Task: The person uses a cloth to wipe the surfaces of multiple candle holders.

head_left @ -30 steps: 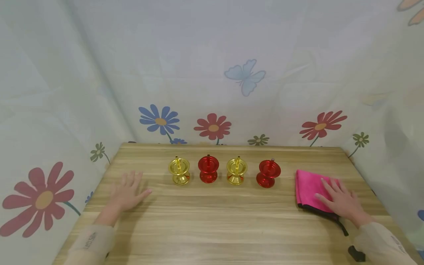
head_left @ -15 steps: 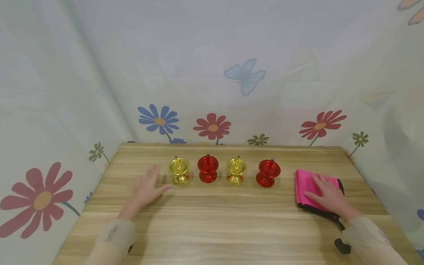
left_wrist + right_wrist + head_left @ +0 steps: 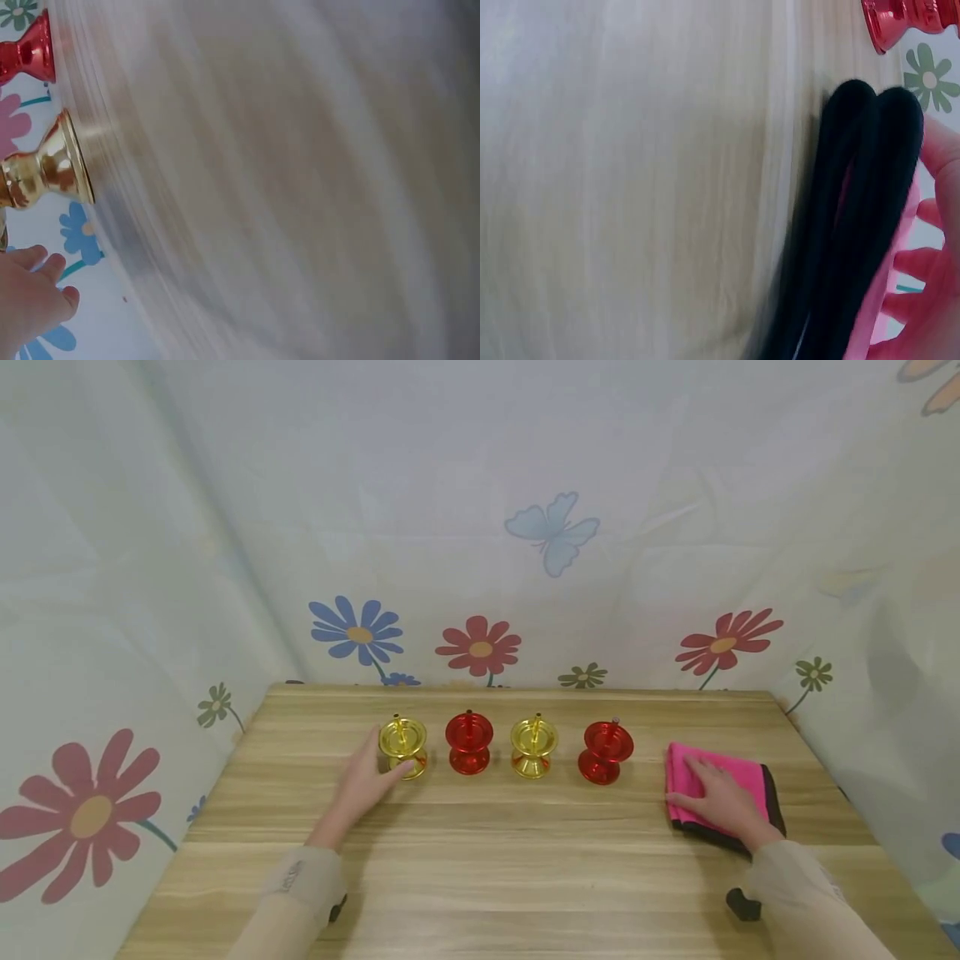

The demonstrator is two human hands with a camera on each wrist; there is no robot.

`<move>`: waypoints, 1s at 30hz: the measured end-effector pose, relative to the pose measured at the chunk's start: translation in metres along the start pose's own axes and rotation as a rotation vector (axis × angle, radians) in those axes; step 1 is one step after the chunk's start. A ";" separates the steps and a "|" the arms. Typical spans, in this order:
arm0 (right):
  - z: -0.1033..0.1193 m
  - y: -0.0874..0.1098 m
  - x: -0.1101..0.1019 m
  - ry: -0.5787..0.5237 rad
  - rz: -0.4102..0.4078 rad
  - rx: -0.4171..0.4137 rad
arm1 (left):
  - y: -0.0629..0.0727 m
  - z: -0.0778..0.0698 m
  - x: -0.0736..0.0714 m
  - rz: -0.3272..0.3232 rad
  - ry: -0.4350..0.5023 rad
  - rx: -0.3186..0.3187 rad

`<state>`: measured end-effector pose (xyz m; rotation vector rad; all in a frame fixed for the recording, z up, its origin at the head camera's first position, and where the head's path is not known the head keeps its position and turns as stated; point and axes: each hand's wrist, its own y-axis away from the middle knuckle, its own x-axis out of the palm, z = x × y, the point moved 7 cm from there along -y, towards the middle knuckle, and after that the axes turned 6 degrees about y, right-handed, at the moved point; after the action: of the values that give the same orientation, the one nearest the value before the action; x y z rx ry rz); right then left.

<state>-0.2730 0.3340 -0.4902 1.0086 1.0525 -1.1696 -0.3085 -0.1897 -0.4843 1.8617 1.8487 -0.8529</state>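
My left hand (image 3: 363,783) is at the leftmost gold candle holder (image 3: 402,739), fingers along its left side and thumb in front of its stem. In the left wrist view this gold holder (image 3: 56,166) stands upright, with the curved fingers (image 3: 34,296) beside it. On the right, my right hand (image 3: 722,800) rests with spread fingers on a folded pink cloth (image 3: 756,777) with black edging. The right wrist view shows the cloth's thick black folded edges (image 3: 840,225) and the fingers (image 3: 916,262) over its pink top.
Along the same row stand a red candle holder (image 3: 469,739), another gold one (image 3: 534,743) and another red one (image 3: 606,747), all on the wood-grain table (image 3: 525,877). A flowered curtain (image 3: 637,510) hangs behind the table and at its sides.
My left hand has moved right, from the table's left side to the leftmost gold holder. The right hand has slid left across the cloth. The holders have stayed in place.
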 end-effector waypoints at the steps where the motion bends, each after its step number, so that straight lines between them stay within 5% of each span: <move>1: 0.001 0.000 0.001 0.009 0.006 0.008 | 0.000 0.001 0.001 0.002 0.017 -0.026; 6: 0.003 -0.001 0.004 0.043 0.023 0.053 | -0.001 0.001 0.004 -0.008 0.077 -0.109; 18: 0.006 0.000 0.008 0.066 -0.021 0.105 | -0.007 0.001 0.010 -0.105 0.129 -0.153; 30: 0.005 -0.001 -0.002 0.118 -0.248 0.055 | -0.006 -0.008 0.002 -0.209 0.029 -0.118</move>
<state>-0.2736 0.3299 -0.4874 1.0202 1.2727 -1.3586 -0.3134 -0.1824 -0.4788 1.6400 2.0909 -0.7682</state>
